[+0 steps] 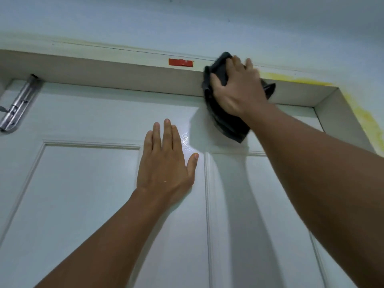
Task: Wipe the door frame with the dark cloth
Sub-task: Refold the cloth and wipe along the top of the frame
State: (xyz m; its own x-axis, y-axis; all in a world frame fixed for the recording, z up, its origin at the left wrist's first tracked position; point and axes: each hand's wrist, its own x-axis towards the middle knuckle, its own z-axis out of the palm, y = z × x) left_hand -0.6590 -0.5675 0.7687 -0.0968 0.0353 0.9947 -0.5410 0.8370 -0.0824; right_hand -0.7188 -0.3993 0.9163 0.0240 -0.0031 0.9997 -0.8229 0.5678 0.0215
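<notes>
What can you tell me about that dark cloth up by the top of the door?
The dark cloth looks like soft, near-black fabric, crumpled and folded. The right hand presses it flat-palmed against the top of the door frame, to the right of a red sticker. Its upper edge pokes above the fingers; its loose lower end hangs over the white door.

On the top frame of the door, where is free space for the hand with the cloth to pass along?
The top frame is bare between the metal door closer at the left and the dark cloth, apart from the red sticker on its front edge. It is also bare from the right hand to the right corner. The left hand lies flat on the door, below the frame.
</notes>
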